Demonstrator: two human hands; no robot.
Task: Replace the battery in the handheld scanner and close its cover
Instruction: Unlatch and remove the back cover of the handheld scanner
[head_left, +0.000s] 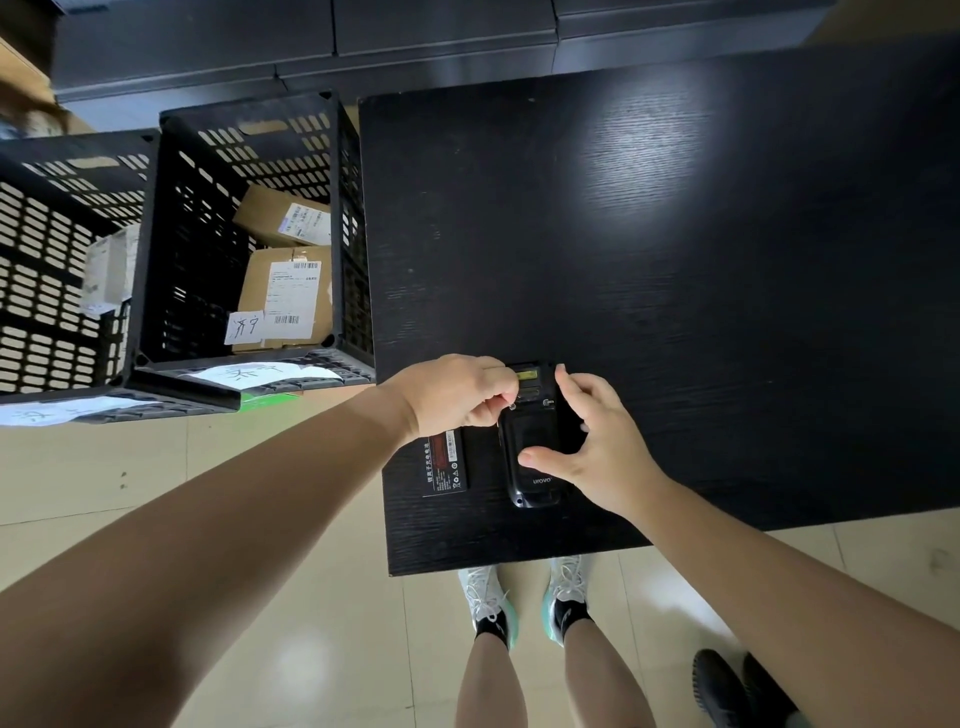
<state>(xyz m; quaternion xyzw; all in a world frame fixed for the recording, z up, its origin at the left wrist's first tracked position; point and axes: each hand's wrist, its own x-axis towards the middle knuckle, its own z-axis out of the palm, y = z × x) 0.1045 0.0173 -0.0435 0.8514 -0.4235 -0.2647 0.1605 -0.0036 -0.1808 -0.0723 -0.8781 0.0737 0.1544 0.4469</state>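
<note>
The black handheld scanner (535, 441) lies back side up on the dark table (675, 260), near its front left corner, its cover in place and the "urovo" logo showing. My left hand (457, 395) pinches a small latch at the scanner's upper left edge. My right hand (597, 441) spreads over the scanner's right side, thumb pressing the cover, index finger raised by the top. A black battery (445, 465) with a red label lies flat on the table just left of the scanner, partly under my left hand.
Two black slotted crates (249, 234) stand left of the table, holding labelled cardboard parcels (285, 296). Dark cabinets (415, 41) run along the back. My feet in white shoes (524, 603) stand at the table's front edge; another person's black shoes (737, 691) are at bottom right.
</note>
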